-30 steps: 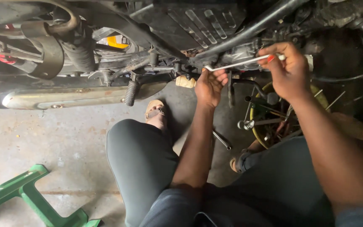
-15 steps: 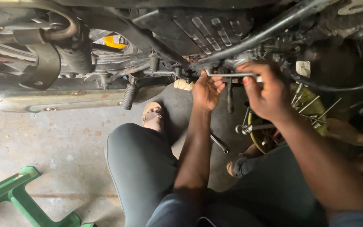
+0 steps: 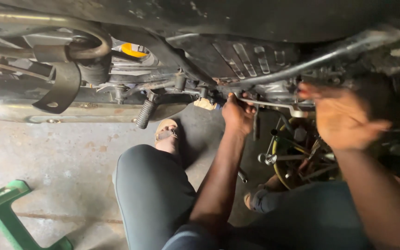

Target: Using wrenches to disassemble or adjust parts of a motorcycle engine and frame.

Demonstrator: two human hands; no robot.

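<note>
Moved: right hand [image 3: 343, 118] off the wrench [image 3: 274, 104], blurred, fingers spread open; left hand [image 3: 238, 115] fingers closed on wrench under motorcycle engine [image 3: 255, 60]

Head view, looking down past the person's bent knees to a motorcycle underside [image 3: 255, 55]. The left hand [image 3: 238, 115] is raised to the engine's lower edge, fingers closed around one end of a slim silver wrench [image 3: 274, 104] that runs level toward the right. The right hand [image 3: 343, 118], blurred, is at the wrench's other end, fingers spread; whether it grips the tool cannot be told. A chrome exhaust pipe [image 3: 70, 111] lies along the left, with a ribbed footpeg [image 3: 144, 113] hanging beside it. A sandalled foot [image 3: 166, 136] rests on the concrete floor [image 3: 47, 162]. A green stand [image 3: 5, 213] sits at lower left, and several loose tools [image 3: 292, 157] lie below the right hand.
</note>
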